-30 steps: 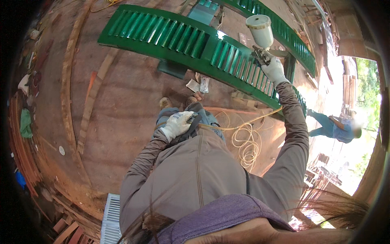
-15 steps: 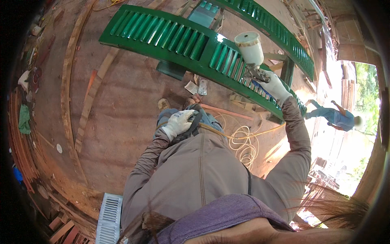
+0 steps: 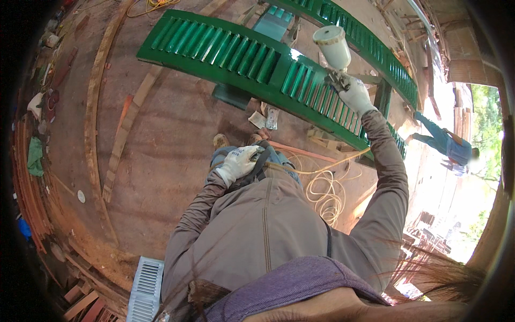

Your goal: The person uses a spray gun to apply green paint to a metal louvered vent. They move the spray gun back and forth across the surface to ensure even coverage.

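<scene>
My right hand (image 3: 356,96), in a white glove, is closed round a spray gun (image 3: 338,81) with a white paint cup (image 3: 332,47) on top. The gun is above the slats of a glossy green louvred shutter panel (image 3: 230,59), which stretches across in front of me. Close to my waist, my gloved left hand (image 3: 236,165) is closed, apparently round a yellow hose (image 3: 316,172). A black strap (image 3: 259,164) lies against its fingers. The hose runs right toward my right forearm; its end at the gun is hidden.
A second green louvred panel (image 3: 370,51) lies farther back. Loose hose coils (image 3: 328,201) are on the floor to the right. Long timbers (image 3: 131,131) cross the floor at left. A grey louvred panel (image 3: 145,287) stands behind my left side. Another person (image 3: 453,145) is at far right.
The spray gun and my right hand have shifted slightly up and away over the slats. My left hand has hardly moved. The other person has changed stance, and the view has shifted a little.
</scene>
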